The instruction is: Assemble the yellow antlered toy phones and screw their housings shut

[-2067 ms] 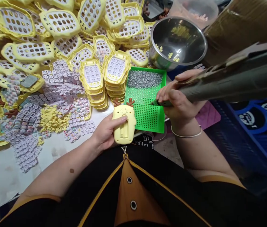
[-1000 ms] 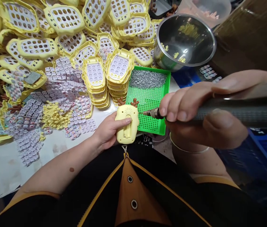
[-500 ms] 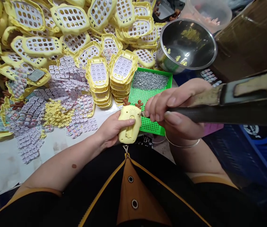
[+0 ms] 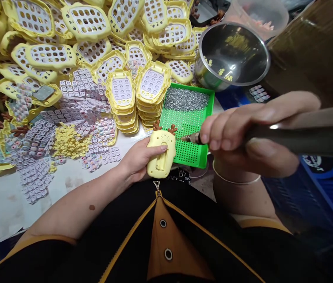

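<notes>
My left hand [image 4: 141, 157] grips a yellow plastic toy [image 4: 161, 167] with brown antlers, its back turned up. The thumb lies across the long open recess in that back, and small screw holes show near the edges. In my right hand [image 4: 243, 129] is a dark power screwdriver [image 4: 296, 127], fingers wrapped round its body near the front end. Its bit points left at the toy's upper right corner, a short gap away. Beneath the bit lies a green perforated tray [image 4: 190, 157] with a heap of small silver screws [image 4: 187, 99] at its far end.
Two stacks of yellow shells [image 4: 122, 94] stand behind the toy, with more shells [image 4: 86, 21] piled beyond. Left are white keypad sheets [image 4: 35, 169] and small yellow parts [image 4: 70, 139]. A steel bowl [image 4: 234, 55] and a cardboard box [image 4: 310, 51] stand at the right.
My right hand has drawn the screwdriver back to the right, so its bit has come away from the toy. My left hand and the toy stay nearly in place.
</notes>
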`<action>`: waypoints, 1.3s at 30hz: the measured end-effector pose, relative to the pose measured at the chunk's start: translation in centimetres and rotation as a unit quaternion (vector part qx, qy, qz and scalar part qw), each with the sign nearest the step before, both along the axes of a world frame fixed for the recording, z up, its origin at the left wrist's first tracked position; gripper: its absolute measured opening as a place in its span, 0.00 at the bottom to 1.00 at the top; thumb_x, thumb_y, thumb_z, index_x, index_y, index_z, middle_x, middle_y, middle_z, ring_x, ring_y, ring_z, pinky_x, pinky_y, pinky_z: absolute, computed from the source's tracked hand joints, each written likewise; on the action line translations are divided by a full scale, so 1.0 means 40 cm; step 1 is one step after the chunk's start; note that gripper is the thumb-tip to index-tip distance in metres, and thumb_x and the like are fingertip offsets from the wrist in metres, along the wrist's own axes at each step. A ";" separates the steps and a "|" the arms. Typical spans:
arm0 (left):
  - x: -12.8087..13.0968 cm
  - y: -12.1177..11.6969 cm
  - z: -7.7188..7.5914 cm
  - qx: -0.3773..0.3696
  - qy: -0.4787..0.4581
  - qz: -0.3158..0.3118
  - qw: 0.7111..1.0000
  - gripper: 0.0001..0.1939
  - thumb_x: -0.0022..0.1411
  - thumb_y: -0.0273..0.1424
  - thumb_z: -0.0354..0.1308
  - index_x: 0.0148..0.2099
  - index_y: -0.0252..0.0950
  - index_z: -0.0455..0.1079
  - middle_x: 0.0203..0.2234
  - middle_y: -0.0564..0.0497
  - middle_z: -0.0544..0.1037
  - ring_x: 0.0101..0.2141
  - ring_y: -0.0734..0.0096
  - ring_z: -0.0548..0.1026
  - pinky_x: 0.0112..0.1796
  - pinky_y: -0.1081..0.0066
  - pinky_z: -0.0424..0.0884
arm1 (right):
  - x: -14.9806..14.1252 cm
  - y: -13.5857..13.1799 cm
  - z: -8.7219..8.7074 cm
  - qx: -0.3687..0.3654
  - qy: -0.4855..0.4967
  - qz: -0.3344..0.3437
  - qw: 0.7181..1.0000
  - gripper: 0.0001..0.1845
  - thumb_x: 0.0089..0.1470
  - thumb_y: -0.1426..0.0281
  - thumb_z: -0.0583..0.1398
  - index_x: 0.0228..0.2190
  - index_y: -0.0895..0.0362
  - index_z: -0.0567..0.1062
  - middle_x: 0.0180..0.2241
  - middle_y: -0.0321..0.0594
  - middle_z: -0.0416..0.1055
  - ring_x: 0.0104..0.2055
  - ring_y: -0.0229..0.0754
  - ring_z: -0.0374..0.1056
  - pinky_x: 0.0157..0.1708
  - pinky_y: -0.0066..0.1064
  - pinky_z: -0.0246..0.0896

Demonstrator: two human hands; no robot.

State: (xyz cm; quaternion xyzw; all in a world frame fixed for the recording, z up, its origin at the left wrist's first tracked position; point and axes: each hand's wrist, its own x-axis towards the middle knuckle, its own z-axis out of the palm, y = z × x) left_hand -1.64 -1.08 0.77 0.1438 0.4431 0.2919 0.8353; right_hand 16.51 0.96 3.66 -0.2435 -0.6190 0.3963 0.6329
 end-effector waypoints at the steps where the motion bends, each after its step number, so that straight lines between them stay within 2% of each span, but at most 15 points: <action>1: 0.001 0.000 0.000 -0.004 0.003 0.001 1.000 0.17 0.53 0.22 0.65 0.46 0.33 0.72 0.34 0.45 0.81 0.32 0.64 0.78 0.40 0.60 0.75 | 0.009 0.010 -0.008 0.001 -0.004 -0.023 1.000 0.12 0.49 0.59 0.65 0.33 0.43 0.66 0.14 0.24 0.61 0.13 0.39 0.59 0.15 0.34 0.61; 4: 0.002 0.000 0.002 -0.001 0.016 0.004 1.000 0.16 0.53 0.21 0.64 0.46 0.33 0.72 0.33 0.45 0.80 0.31 0.65 0.78 0.37 0.63 0.75 | 0.020 0.049 -0.060 0.017 0.020 -0.093 0.995 0.11 0.49 0.58 0.65 0.31 0.45 0.67 0.15 0.25 0.59 0.13 0.36 0.57 0.15 0.32 0.59; 6: 0.002 -0.001 0.003 0.005 0.021 0.003 1.000 0.17 0.52 0.21 0.65 0.46 0.33 0.72 0.33 0.45 0.80 0.31 0.66 0.78 0.37 0.64 0.75 | 0.020 0.070 -0.105 0.011 0.024 -0.115 0.993 0.12 0.49 0.57 0.65 0.31 0.45 0.68 0.16 0.25 0.57 0.14 0.35 0.56 0.15 0.32 0.56; 10: 0.002 -0.001 0.005 0.008 0.027 0.000 1.000 0.18 0.52 0.22 0.65 0.47 0.32 0.72 0.34 0.45 0.80 0.31 0.67 0.78 0.36 0.65 0.75 | 0.020 0.086 -0.165 -0.028 -0.027 -0.155 0.987 0.18 0.48 0.49 0.62 0.36 0.44 0.66 0.18 0.26 0.56 0.15 0.36 0.56 0.17 0.34 0.56; 15: 0.000 0.000 0.005 0.003 0.025 -0.004 1.000 0.19 0.53 0.22 0.64 0.48 0.32 0.71 0.34 0.45 0.80 0.31 0.66 0.78 0.37 0.65 0.76 | 0.029 0.085 -0.179 -0.078 -0.080 -0.177 0.978 0.24 0.46 0.42 0.60 0.36 0.45 0.65 0.23 0.30 0.62 0.17 0.36 0.60 0.20 0.35 0.60; 20: 0.001 -0.001 0.009 -0.001 0.028 -0.003 1.000 0.18 0.54 0.22 0.64 0.48 0.33 0.72 0.34 0.45 0.81 0.31 0.66 0.78 0.36 0.65 0.75 | 0.030 0.102 -0.184 -0.030 -0.025 -0.104 0.994 0.14 0.49 0.56 0.66 0.36 0.46 0.71 0.20 0.27 0.63 0.16 0.33 0.60 0.18 0.30 0.60; 23: 0.003 0.000 0.011 -0.003 0.030 0.000 1.000 0.16 0.54 0.21 0.63 0.47 0.32 0.71 0.33 0.46 0.80 0.30 0.67 0.78 0.35 0.66 0.75 | 0.018 0.100 -0.166 -0.008 0.017 -0.103 0.994 0.12 0.47 0.59 0.67 0.35 0.46 0.74 0.18 0.26 0.63 0.15 0.33 0.60 0.16 0.29 0.58; 26: 0.004 0.000 0.011 -0.001 0.033 0.001 0.999 0.16 0.54 0.21 0.63 0.46 0.32 0.71 0.33 0.46 0.80 0.31 0.66 0.78 0.35 0.65 0.75 | 0.002 0.077 -0.109 0.028 0.081 -0.100 0.991 0.10 0.47 0.63 0.68 0.35 0.46 0.76 0.17 0.27 0.62 0.14 0.34 0.59 0.14 0.29 0.58; 30: 0.003 -0.002 0.008 0.001 0.029 0.003 1.000 0.17 0.53 0.21 0.64 0.46 0.34 0.72 0.33 0.46 0.81 0.31 0.65 0.78 0.37 0.63 0.74 | -0.009 0.034 -0.012 0.043 0.097 -0.018 0.994 0.08 0.49 0.67 0.66 0.34 0.47 0.77 0.16 0.28 0.63 0.14 0.37 0.60 0.15 0.33 0.63; 32: 0.004 -0.004 0.007 0.007 0.026 0.006 1.000 0.16 0.53 0.21 0.64 0.46 0.34 0.72 0.33 0.47 0.80 0.31 0.66 0.78 0.37 0.64 0.73 | -0.012 0.021 0.018 0.036 0.085 0.032 0.995 0.07 0.49 0.67 0.66 0.33 0.47 0.76 0.16 0.28 0.65 0.15 0.38 0.62 0.15 0.34 0.64; 35: 0.006 -0.008 0.007 0.016 0.017 0.006 1.000 0.16 0.54 0.21 0.63 0.46 0.34 0.72 0.32 0.48 0.80 0.30 0.67 0.77 0.36 0.65 0.73 | -0.023 0.017 0.031 0.028 0.091 0.081 0.992 0.07 0.50 0.69 0.66 0.34 0.49 0.76 0.17 0.29 0.67 0.16 0.38 0.64 0.17 0.34 0.66; 39: 0.009 -0.012 0.007 0.030 0.020 0.001 0.999 0.15 0.54 0.21 0.63 0.46 0.33 0.71 0.32 0.48 0.79 0.30 0.69 0.76 0.35 0.67 0.72 | -0.059 0.028 0.015 0.029 0.119 0.105 0.987 0.08 0.51 0.71 0.65 0.36 0.51 0.76 0.19 0.29 0.67 0.18 0.37 0.66 0.19 0.33 0.66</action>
